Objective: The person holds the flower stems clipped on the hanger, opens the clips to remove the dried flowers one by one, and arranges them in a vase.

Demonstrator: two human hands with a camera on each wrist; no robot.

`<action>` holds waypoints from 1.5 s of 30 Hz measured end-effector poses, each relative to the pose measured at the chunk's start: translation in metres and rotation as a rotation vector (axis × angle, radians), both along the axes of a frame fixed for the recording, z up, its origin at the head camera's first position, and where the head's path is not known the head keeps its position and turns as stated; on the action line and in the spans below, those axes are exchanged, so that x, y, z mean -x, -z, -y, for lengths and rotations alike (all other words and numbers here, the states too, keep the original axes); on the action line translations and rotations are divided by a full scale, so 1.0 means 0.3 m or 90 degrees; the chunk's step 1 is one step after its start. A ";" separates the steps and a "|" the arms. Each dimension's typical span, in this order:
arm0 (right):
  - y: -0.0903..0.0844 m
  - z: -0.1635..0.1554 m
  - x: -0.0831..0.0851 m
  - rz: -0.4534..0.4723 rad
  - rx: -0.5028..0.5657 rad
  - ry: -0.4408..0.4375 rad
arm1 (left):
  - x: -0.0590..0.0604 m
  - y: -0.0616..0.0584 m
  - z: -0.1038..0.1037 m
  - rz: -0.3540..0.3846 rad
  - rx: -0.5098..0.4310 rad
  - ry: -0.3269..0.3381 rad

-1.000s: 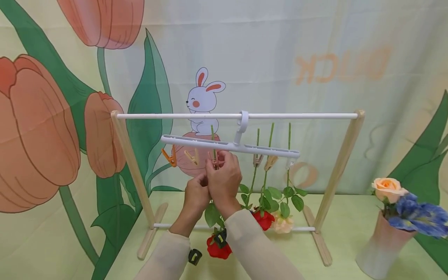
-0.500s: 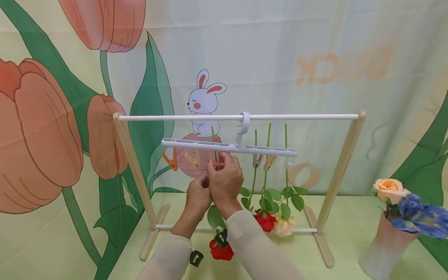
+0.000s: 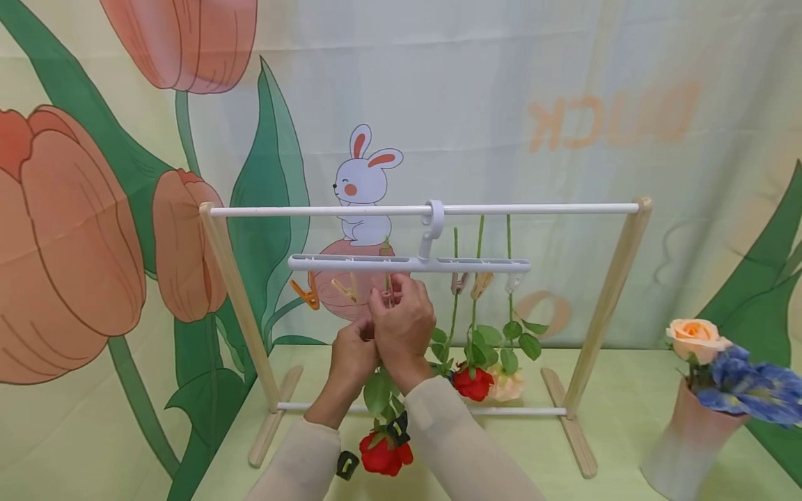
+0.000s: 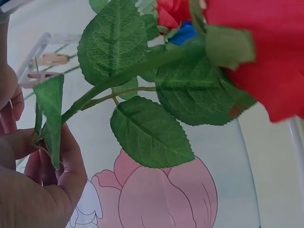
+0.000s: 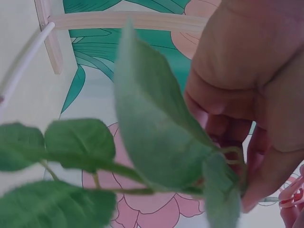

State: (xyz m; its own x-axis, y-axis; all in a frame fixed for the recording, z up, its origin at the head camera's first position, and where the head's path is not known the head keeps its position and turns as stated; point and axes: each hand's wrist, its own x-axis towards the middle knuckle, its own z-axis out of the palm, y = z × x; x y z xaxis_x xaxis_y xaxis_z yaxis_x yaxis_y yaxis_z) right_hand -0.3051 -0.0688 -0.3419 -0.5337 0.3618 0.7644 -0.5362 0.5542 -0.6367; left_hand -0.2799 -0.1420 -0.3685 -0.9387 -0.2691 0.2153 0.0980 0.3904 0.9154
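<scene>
My left hand pinches the green stem of a red rose, which hangs bloom-down below both hands. In the left wrist view its leaves spread out from the pinching fingers. Just above, my right hand grips a pink clothespin under the left half of a white hanger. The stem's top end shows by the hanger bar. An orange clothespin and a yellow clothespin hang without flowers to the left.
The hanger hooks over the white rail of a wooden-legged rack. Clothespins on its right half hold upside-down flowers, including a red rose and a peach one. A vase with flowers stands at the right.
The hanger has swung from tilted, right end low, to about level. The held rose's stem top has dropped slightly against the bar, and its bloom sits a little lower. Both hands keep their grip.
</scene>
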 end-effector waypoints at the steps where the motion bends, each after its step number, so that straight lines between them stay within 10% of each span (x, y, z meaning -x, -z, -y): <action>1: 0.001 0.000 -0.001 0.002 0.000 -0.007 | -0.001 0.002 0.002 0.002 0.008 0.001; 23: 0.019 -0.010 -0.015 0.004 -0.043 -0.012 | -0.034 0.067 0.031 -0.017 0.149 0.024; 45: 0.090 -0.069 -0.038 -0.059 -0.130 -0.003 | -0.084 0.099 0.030 -0.018 0.160 0.049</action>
State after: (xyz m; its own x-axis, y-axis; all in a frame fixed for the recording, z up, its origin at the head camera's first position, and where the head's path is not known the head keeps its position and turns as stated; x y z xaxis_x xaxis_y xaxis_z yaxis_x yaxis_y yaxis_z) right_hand -0.2938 -0.0482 -0.3689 -0.4587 0.1921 0.8676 -0.5905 0.6637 -0.4591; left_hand -0.2546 -0.1510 -0.3981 -0.9471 -0.1328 0.2922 0.1595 0.5951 0.7876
